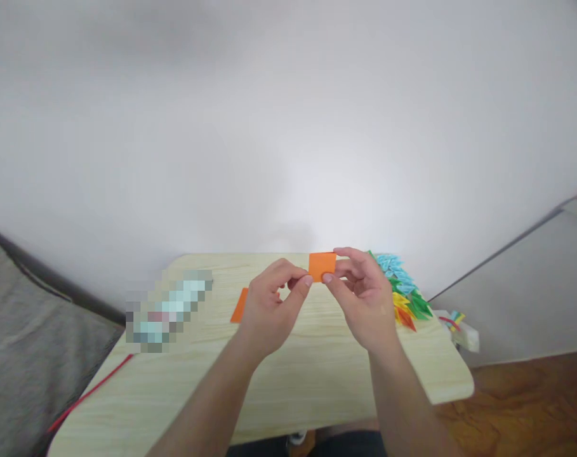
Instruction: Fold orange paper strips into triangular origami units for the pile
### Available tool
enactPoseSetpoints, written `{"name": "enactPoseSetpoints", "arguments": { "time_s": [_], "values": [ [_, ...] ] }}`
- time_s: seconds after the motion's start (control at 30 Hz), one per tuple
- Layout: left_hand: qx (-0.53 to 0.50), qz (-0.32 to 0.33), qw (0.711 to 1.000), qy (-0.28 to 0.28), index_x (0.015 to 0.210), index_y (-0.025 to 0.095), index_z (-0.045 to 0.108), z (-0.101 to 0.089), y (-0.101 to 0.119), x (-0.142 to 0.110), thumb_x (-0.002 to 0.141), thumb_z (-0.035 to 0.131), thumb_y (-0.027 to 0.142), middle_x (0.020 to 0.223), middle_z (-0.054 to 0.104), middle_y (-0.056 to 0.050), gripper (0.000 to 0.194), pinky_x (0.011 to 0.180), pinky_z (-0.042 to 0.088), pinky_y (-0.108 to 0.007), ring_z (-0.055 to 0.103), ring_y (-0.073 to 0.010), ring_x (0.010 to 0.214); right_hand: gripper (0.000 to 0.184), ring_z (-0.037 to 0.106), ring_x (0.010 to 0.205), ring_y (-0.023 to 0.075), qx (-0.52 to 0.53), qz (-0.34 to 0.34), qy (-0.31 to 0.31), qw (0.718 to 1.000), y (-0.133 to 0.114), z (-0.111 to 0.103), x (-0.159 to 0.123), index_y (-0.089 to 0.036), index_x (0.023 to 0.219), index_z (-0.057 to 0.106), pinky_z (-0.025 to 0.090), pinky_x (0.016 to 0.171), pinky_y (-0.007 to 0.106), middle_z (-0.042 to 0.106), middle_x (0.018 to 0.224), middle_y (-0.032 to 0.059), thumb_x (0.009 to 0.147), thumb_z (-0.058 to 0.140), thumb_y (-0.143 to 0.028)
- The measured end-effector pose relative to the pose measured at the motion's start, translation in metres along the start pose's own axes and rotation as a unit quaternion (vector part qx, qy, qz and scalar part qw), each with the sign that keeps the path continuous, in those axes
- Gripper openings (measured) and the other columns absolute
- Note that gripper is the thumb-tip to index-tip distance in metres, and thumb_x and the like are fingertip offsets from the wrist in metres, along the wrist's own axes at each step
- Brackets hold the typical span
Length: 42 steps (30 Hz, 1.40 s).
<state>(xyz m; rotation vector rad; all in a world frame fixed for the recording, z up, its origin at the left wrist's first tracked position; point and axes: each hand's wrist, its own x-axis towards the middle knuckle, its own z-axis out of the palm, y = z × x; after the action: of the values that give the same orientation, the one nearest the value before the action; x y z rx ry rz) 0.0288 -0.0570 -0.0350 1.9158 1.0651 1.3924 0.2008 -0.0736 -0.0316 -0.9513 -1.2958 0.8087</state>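
Observation:
A small orange square of folded paper (322, 265) is held up above the table between my two hands. My left hand (275, 304) pinches its lower left corner between thumb and index finger. The thumb of my right hand (362, 295) presses on the lower edge, and its index finger reaches the top right corner. More orange paper (239, 306) lies on the table, partly hidden behind my left hand. Just right of my right hand is a pile of pointed folded paper pieces: light blue (395, 271), green (419, 306) and yellow (401, 304), with some orange.
The pale wooden table (317, 381) stands against a white wall. A blurred-out, pixelated object (171, 312) lies at its left, with a red cord (91, 393) running from it over the edge. Grey fabric (35, 355) is at the left. A white container (466, 335) sits beyond the right edge.

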Motion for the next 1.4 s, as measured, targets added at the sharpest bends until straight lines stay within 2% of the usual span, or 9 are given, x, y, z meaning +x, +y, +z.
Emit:
{"name": "enactPoseSetpoints", "arguments": {
  "time_s": [0.27, 0.43, 0.53, 0.73, 0.83, 0.9, 1.07, 1.23, 1.4],
  "values": [
    [0.024, -0.030, 0.999, 0.000, 0.083, 0.020, 0.070, 0.011, 0.019, -0.065, 0.097, 0.064, 0.021, 0.076, 0.062, 0.001, 0.015, 0.073, 0.043, -0.030, 0.055, -0.0148, 0.075, 0.051, 0.072, 0.088, 0.0196, -0.111, 0.012, -0.051, 0.992, -0.011, -0.013, -0.068, -0.033, 0.140, 0.056, 0.060, 0.076, 0.035, 0.075, 0.113, 0.0036, 0.092, 0.072, -0.024],
    [0.034, -0.030, 0.999, 0.018, 0.085, 0.020, 0.070, 0.013, 0.035, -0.102, 0.098, 0.063, 0.023, 0.076, 0.062, 0.000, 0.015, 0.072, 0.045, -0.030, 0.057, -0.0150, 0.074, 0.035, 0.066, 0.108, 0.0230, -0.197, -0.078, -0.016, 0.977, -0.025, -0.013, -0.106, -0.032, 0.124, 0.068, 0.059, 0.084, 0.039, 0.065, 0.129, 0.0065, 0.092, 0.068, -0.018],
    [0.044, -0.022, 0.998, 0.026, 0.086, 0.020, 0.071, 0.013, 0.040, -0.118, 0.098, 0.063, 0.024, 0.078, 0.063, 0.000, 0.015, 0.072, 0.045, -0.031, 0.058, -0.0155, 0.075, 0.025, 0.064, 0.110, 0.0228, -0.205, -0.093, -0.010, 0.974, -0.030, -0.014, -0.119, -0.028, 0.112, 0.070, 0.057, 0.085, 0.037, 0.066, 0.117, 0.0056, 0.090, 0.071, -0.017],
    [0.063, -0.012, 0.998, 0.019, 0.093, 0.021, 0.073, 0.020, 0.031, -0.138, 0.100, 0.061, 0.027, 0.081, 0.067, -0.002, 0.015, 0.075, 0.049, -0.032, 0.061, -0.0170, 0.077, 0.020, 0.063, 0.089, 0.0190, -0.220, -0.088, -0.017, 0.971, -0.023, -0.020, -0.124, -0.027, 0.109, 0.071, 0.054, 0.076, 0.034, 0.066, 0.097, 0.0014, 0.091, 0.073, -0.019],
    [0.079, -0.019, 0.997, 0.020, 0.096, 0.022, 0.074, 0.027, 0.017, -0.145, 0.100, 0.060, 0.028, 0.084, 0.069, -0.003, 0.016, 0.073, 0.051, -0.032, 0.062, -0.0172, 0.077, 0.012, 0.061, 0.088, 0.0195, -0.242, -0.104, -0.019, 0.965, -0.013, -0.021, -0.126, -0.027, 0.102, 0.075, 0.053, 0.076, 0.035, 0.062, 0.096, 0.0025, 0.092, 0.070, -0.019],
    [0.098, -0.027, 0.995, 0.026, 0.104, 0.023, 0.073, 0.029, 0.006, -0.150, 0.099, 0.060, 0.025, 0.086, 0.069, -0.002, 0.014, 0.074, 0.052, -0.032, 0.062, -0.0173, 0.077, 0.014, 0.062, 0.095, 0.0208, -0.258, -0.119, -0.030, 0.959, -0.002, -0.022, -0.129, -0.026, 0.099, 0.075, 0.055, 0.084, 0.038, 0.063, 0.099, 0.0037, 0.093, 0.068, -0.016],
    [0.152, -0.010, 0.988, 0.026, 0.131, 0.023, 0.063, 0.023, -0.016, -0.159, 0.091, 0.060, 0.011, 0.107, 0.068, -0.006, 0.042, 0.092, 0.053, -0.040, 0.063, -0.0216, 0.098, 0.023, 0.063, 0.106, 0.0250, -0.309, -0.155, -0.094, 0.934, 0.040, -0.025, -0.135, -0.026, 0.098, 0.076, 0.053, 0.096, 0.044, 0.069, 0.106, 0.0059, 0.089, 0.065, -0.008],
    [0.209, 0.035, 0.976, -0.045, 0.115, 0.029, 0.074, 0.019, -0.035, -0.161, 0.090, 0.065, 0.017, 0.121, 0.068, -0.006, 0.030, 0.102, 0.049, -0.044, 0.061, -0.0260, 0.115, 0.023, 0.062, 0.105, 0.0274, -0.359, -0.165, -0.157, 0.905, 0.080, -0.023, -0.140, -0.025, 0.099, 0.077, 0.052, 0.094, 0.046, 0.072, 0.105, 0.0076, 0.089, 0.066, -0.008],
    [0.272, 0.007, 0.961, -0.045, 0.105, 0.024, 0.076, 0.024, -0.056, -0.164, 0.095, 0.063, 0.023, 0.125, 0.068, -0.011, 0.017, 0.103, 0.042, -0.054, 0.057, -0.0333, 0.119, 0.022, 0.060, 0.107, 0.0271, -0.386, -0.163, -0.188, 0.888, 0.101, -0.022, -0.148, -0.025, 0.099, 0.076, 0.051, 0.096, 0.047, 0.075, 0.107, 0.0070, 0.092, 0.063, -0.008]
  ]
}}
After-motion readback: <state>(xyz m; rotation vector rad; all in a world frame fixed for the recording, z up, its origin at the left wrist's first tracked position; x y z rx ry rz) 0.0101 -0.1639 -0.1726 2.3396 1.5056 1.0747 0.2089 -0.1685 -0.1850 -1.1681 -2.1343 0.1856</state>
